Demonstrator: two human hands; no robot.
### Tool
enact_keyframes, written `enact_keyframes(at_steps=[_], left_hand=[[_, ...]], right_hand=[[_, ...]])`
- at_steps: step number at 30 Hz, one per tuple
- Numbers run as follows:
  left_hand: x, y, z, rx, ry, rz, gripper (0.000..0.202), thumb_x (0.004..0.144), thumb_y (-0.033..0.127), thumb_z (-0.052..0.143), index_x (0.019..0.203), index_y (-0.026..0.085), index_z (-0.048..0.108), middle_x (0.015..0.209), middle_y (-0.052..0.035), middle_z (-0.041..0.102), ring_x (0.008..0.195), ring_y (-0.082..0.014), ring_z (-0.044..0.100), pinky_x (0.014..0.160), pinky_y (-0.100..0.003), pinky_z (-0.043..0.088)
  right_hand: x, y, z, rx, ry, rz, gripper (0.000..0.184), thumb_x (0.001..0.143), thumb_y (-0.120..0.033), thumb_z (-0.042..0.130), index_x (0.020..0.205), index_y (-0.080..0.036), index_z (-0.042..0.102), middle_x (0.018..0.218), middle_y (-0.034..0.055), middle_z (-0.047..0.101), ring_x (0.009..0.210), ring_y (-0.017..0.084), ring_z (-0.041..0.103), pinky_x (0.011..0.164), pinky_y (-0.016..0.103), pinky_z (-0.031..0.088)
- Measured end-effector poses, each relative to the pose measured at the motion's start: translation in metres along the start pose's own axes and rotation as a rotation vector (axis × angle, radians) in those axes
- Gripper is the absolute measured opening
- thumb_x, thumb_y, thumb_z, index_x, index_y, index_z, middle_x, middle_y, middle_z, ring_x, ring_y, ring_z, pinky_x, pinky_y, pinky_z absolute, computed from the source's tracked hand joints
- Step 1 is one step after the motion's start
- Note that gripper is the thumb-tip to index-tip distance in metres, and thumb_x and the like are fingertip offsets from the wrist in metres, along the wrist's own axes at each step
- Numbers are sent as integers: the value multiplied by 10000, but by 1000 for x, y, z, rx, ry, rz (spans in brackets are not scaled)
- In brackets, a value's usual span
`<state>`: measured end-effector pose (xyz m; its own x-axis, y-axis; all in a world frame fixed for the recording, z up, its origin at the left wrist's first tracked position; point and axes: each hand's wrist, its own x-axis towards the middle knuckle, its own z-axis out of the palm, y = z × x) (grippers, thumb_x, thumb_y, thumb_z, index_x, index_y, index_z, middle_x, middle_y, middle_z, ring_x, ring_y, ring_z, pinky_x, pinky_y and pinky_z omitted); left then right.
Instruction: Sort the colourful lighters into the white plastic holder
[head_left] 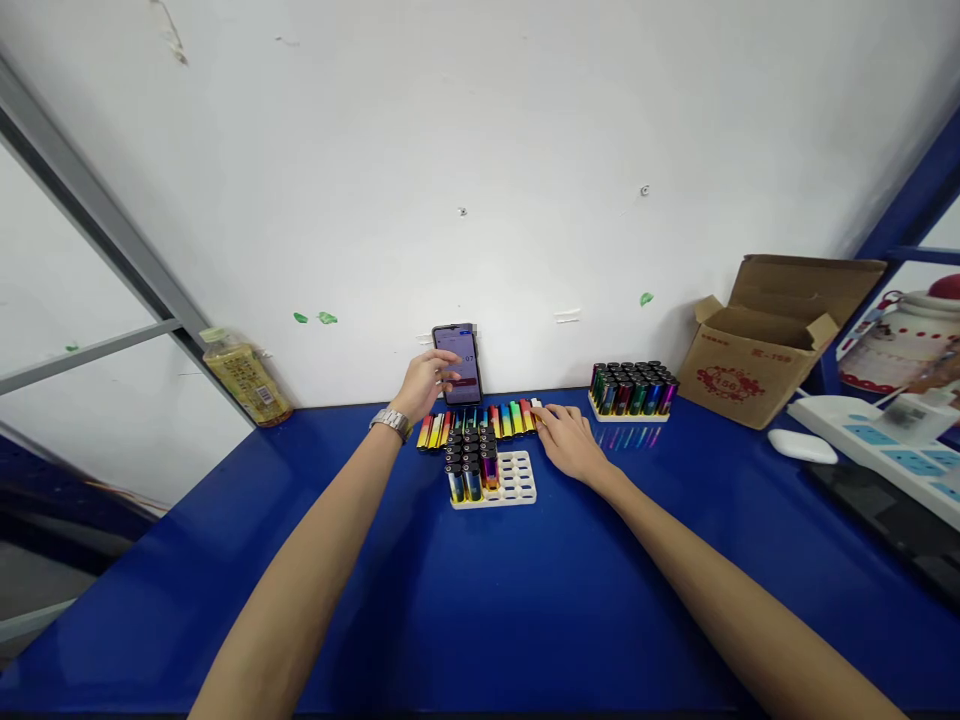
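Bare forearms reach up from the bottom of the view across a blue desk (pixel 525 620), a silver wristwatch (pixel 391 423) on the left wrist. Fingers of the left hand (pixel 426 385) are loosely curved and hold nothing visible; those left fingers (pixel 450 368) sit just in front of a smartphone (pixel 459 365) propped upright against the white wall (pixel 480 200), and whether they touch its lit screen cannot be told. Right fingers (pixel 546 418), on the right hand (pixel 571 443), rest at the near end of a row of rainbow-coloured metallic cylinders (pixel 480 425) lying side by side on the desk, touching the last one; whether they grip it cannot be told. Just below the row, between the two hands, a white holder (pixel 510 482) carries upright black-topped cylinders (pixel 469 465) in its left part, with its right-hand sockets unfilled. Beyond the right fingers stands a second, full white holder of cylinders (pixel 632 392), and further right sit an open cardboard box (pixel 776 340), a white mouse (pixel 801 446) and a power strip (pixel 877 440). Well left of the left fingers stands a bottle of yellow drink (pixel 246 378).
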<state>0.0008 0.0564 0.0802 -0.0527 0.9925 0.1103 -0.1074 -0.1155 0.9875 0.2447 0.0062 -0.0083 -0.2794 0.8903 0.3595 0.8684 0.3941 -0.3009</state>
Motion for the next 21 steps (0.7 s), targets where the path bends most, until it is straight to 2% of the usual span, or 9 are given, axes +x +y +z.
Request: enact_keyframes(at_steps=[3,7,10,12,14,16,19,21], left_hand=[[-14,-7,4,229,-46,59,97,715,158,490,753,145,578,835,-90,661,598,-134,573,503,-243,381],[-33,-26,-6,716,-10,258,147,771,178,444,776,176,590,757,-41,643,659,-167,566,631,-293,431],[-46,-39,-18,1055,67,350,152,794,177,435,830,185,583,838,-70,651,814,-227,583,767,-357,435],[-55,-46,-22,1220,137,310,142,826,224,444,866,184,575,926,-111,644,907,-272,574,805,-397,428],[-62,-53,-22,1312,185,227,175,862,282,432,908,179,565,984,-144,627,938,-301,571,806,-428,431],[-66,-58,-21,1341,193,189,208,889,305,405,948,170,553,1032,-166,608,962,-315,567,816,-450,434],[-67,-64,-20,1297,148,224,199,906,275,380,962,159,531,1056,-172,588,992,-302,557,854,-457,438],[-66,-67,-22,1244,78,261,185,912,257,365,940,158,518,1017,-154,586,993,-281,559,876,-446,447]], right_hand=[[1,-3,-4,0,17,64,290,910,-221,371,1077,-198,607,1091,136,625,996,286,510,789,374,400],[4,-6,-9,-58,33,221,168,841,-209,476,962,-160,582,948,141,629,897,276,555,737,340,389],[5,-7,-9,-69,6,312,197,854,-216,486,1016,-121,546,926,169,638,871,283,589,718,338,392],[5,-6,-8,-39,-5,318,179,875,-216,475,1003,-112,544,931,191,638,882,295,599,720,347,397],[5,-4,-8,-2,5,295,142,896,-222,449,950,-134,545,937,192,631,907,295,597,738,350,405],[4,-3,-9,96,68,236,148,921,-250,401,932,-160,518,934,167,620,891,271,596,737,340,416],[0,-5,-12,411,158,116,185,952,-329,324,986,-186,437,779,65,605,710,215,596,658,315,431],[-3,-12,-13,673,159,82,205,946,-393,343,1010,-206,398,632,-24,549,549,170,545,568,278,417]])
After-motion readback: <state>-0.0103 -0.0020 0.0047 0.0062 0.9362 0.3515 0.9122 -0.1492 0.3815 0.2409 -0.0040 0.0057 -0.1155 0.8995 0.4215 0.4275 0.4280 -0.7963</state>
